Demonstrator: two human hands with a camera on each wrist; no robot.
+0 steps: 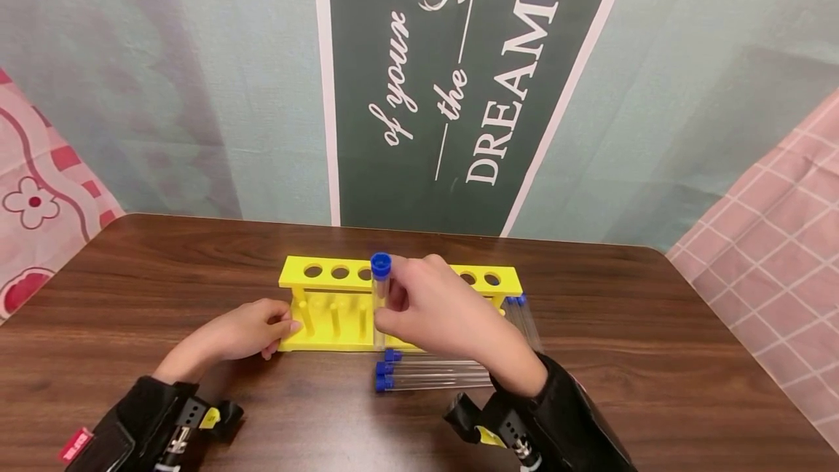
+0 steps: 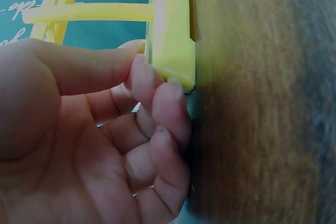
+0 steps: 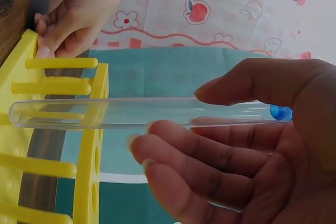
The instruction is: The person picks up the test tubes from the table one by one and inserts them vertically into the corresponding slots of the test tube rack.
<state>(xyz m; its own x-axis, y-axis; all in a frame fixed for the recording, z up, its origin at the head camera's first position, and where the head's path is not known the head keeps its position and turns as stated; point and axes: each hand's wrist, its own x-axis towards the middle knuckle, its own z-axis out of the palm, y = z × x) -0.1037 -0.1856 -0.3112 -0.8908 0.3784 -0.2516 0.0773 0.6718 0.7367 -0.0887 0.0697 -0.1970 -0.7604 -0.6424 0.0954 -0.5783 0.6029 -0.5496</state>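
A yellow test tube rack (image 1: 328,344) with a row of holes stands on the table. My left hand (image 1: 245,330) pinches the rack's left end; in the left wrist view the thumb and fingertips of the left hand (image 2: 100,124) close on the base corner (image 2: 176,61). My right hand (image 1: 446,304) holds a clear tube with a blue cap (image 1: 381,264) upright in front of the rack's middle. In the right wrist view, the thumb and fingers of the right hand (image 3: 231,145) grip the tube (image 3: 115,113), its rounded end by the rack's base (image 3: 10,145).
Several capped tubes (image 1: 432,375) lie sideways on the table in front of the rack's right half. More tubes (image 1: 522,319) lie at the rack's right end. Behind the wooden table (image 1: 314,414) hangs a cloth with lettering (image 1: 505,93).
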